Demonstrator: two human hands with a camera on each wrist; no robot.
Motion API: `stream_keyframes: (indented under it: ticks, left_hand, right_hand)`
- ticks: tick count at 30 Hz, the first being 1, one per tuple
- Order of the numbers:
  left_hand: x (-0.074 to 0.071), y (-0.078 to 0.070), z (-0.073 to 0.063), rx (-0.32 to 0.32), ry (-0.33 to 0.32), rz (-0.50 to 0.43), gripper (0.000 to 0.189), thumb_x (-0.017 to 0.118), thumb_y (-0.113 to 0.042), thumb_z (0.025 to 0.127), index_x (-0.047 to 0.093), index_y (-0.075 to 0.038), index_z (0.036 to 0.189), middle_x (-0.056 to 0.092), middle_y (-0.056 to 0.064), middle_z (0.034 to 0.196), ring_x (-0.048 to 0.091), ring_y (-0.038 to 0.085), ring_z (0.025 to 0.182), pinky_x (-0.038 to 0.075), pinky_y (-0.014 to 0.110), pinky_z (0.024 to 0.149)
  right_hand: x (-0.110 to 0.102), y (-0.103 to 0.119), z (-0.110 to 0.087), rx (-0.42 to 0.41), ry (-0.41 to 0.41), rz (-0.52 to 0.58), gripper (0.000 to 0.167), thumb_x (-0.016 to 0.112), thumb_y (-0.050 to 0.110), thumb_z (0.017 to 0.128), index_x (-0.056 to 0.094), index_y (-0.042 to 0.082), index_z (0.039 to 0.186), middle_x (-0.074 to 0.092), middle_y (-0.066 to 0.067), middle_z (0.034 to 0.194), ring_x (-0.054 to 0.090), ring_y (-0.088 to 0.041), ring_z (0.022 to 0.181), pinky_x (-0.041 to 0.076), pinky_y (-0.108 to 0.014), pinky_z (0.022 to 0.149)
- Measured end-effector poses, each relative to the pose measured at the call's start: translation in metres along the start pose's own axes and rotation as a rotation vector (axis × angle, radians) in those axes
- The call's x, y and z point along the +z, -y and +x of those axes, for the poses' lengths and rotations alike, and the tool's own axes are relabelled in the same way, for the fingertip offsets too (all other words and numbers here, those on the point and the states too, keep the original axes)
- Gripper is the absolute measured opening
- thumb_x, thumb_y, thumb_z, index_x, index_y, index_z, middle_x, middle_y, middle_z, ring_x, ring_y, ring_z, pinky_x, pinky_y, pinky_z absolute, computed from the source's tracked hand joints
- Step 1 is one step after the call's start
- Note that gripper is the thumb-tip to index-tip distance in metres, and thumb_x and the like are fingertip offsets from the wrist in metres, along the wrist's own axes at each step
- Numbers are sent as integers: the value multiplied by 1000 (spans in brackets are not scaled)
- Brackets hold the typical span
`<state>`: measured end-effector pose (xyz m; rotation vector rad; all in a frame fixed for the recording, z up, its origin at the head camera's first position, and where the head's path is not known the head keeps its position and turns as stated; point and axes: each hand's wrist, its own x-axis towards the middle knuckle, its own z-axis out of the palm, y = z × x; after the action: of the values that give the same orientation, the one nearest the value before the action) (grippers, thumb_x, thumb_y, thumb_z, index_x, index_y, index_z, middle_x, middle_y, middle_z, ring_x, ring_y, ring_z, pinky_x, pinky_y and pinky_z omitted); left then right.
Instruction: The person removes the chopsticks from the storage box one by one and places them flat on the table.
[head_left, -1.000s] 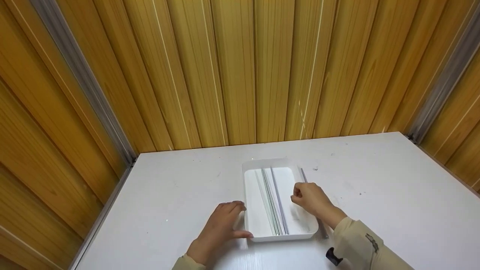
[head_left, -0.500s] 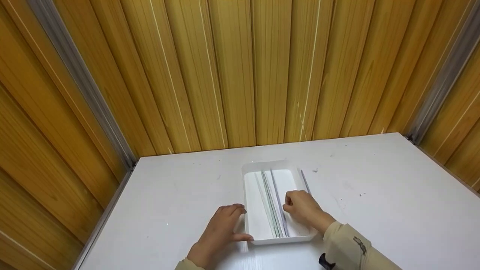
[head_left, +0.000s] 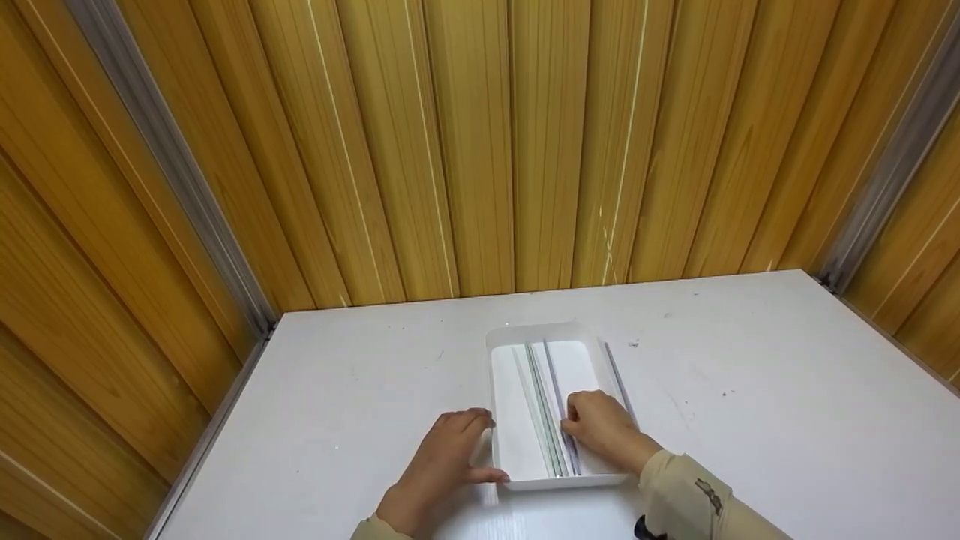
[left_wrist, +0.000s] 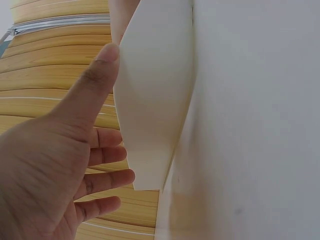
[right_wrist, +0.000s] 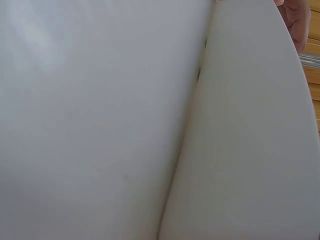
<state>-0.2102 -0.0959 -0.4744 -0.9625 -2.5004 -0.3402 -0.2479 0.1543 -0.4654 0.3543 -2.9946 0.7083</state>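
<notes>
A white rectangular tray (head_left: 493, 420) lies on the table, with several thin clear straws (head_left: 538, 409), some green-tinted, running lengthwise inside. My left hand (head_left: 450, 454) rests at its near left corner, the thumb by the front rim and the fingers along the left side. In the left wrist view those fingers (left_wrist: 107, 179) are spread and relaxed beside the tray wall (left_wrist: 155, 90). My right hand (head_left: 600, 427) reaches over the tray's right side with curled fingers, pinching a purple-tinted straw (head_left: 553, 371) partway along. Its fingertips are hidden from the right wrist view.
Another dark purplish straw (head_left: 616, 375) lies on the table just outside the tray's right wall. The white table (head_left: 765, 420) carries a few small specks and meets wood-patterned panels (head_left: 472, 150) at the back. Grey metal posts stand at both rear corners.
My right hand has moved left and nearer, from the tray's right rim to the purple straw inside. The straw outside the tray shows more now. My left hand stays at the corner.
</notes>
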Motion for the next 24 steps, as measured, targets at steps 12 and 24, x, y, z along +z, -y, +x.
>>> stream_keyframes:
  ticks: [12, 24]
  left_hand:
    - [-1, 1, 1, -6, -2, 5, 67, 71, -62, 67, 61, -10, 108, 65, 2, 115, 62, 18, 106, 52, 33, 92]
    - [-2, 0, 1, -5, -1, -1, 66, 69, -62, 68, 62, -10, 107, 65, 1, 114, 63, 18, 104, 52, 33, 92]
  right_hand:
    - [3, 4, 1, 5, -10, -53, 19, 68, 12, 77, 54, 9, 64, 53, 1, 61, 44, -14, 59, 41, -29, 55]
    - [5, 5, 1, 17, -13, -63, 21, 67, 11, 75, 52, 9, 60, 52, 1, 59, 45, -15, 56, 40, -31, 52]
